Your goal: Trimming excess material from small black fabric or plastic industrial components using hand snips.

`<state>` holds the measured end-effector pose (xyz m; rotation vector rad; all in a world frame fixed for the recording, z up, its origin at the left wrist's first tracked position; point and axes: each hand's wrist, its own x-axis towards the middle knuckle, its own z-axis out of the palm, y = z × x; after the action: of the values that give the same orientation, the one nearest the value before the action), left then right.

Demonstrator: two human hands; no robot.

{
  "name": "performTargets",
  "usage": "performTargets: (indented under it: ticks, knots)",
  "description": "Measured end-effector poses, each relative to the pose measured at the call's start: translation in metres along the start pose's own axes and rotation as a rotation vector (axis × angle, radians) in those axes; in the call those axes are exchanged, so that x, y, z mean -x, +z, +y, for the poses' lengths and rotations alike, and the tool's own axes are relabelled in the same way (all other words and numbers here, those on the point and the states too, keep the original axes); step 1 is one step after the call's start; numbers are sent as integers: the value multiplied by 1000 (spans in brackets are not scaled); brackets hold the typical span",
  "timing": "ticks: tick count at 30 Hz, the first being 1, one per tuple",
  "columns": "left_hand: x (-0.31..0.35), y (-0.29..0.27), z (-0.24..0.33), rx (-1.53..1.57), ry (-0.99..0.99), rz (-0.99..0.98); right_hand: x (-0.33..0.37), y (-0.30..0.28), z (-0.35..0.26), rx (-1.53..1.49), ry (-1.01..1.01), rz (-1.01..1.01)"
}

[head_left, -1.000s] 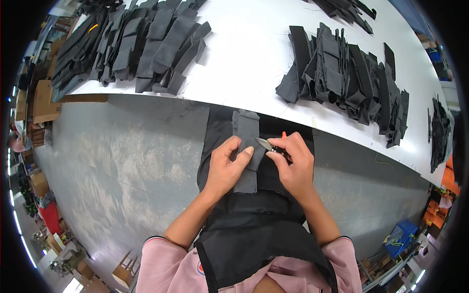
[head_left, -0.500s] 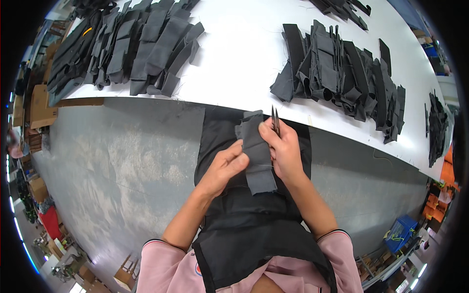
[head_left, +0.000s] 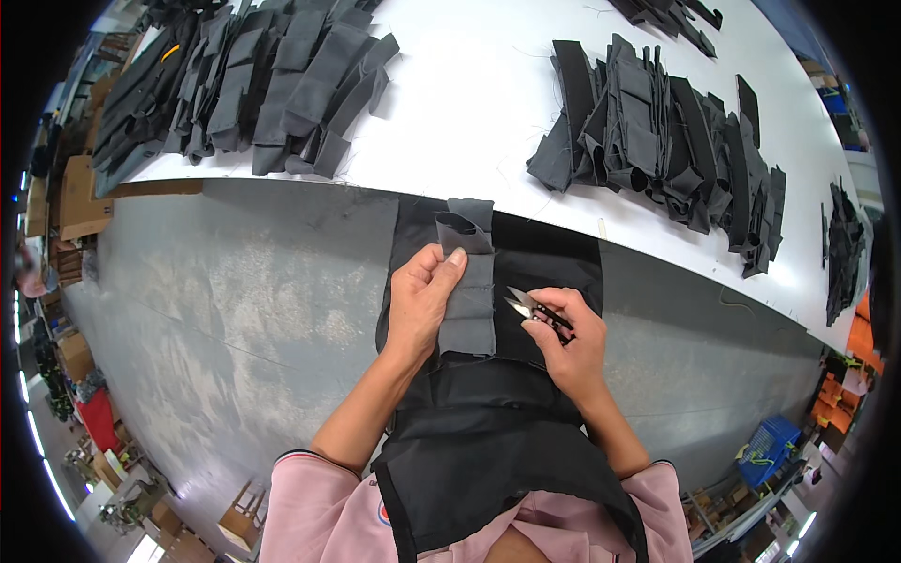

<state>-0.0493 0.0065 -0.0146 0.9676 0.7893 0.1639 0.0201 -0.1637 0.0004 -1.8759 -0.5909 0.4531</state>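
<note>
Right hand (head_left: pixel 577 340) is off the cloth, fingers closed round black-handled metal snips (head_left: pixel 539 312), blades now clear; left hand (head_left: pixel 418 298) alone pinches the grey, flat, stitched fabric strip (head_left: pixel 469 324) under its thumb.

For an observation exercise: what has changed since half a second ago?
The right hand let go of the grey strip and moved down; its snips swung from pointing up to pointing left, toward the strip. The left hand moved up, now holding the strip near its top, and the strip shifted left. The fabric piles on the white table stayed put.
</note>
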Motion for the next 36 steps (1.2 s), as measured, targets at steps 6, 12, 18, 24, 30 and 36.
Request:
performTargets:
  ticks: [6,12,18,24,30,36]
  knots:
    - [0,-7,-8,114,-64,-54,-5,6,0,-218,51,-93]
    - [2,-2,-2,146,-99,-72,-2,9,2,-312,98,-119]
    - [2,-1,-1,150,-70,-105,-1,9,2,-374,115,-75]
    - [4,1,0,138,-79,-90,-4,11,-3,-180,12,-34]
    - [4,9,2,127,-64,-26,0,9,1,-149,32,62]
    - [1,3,1,-21,-23,-12,-12,-6,-12,188,-248,13]
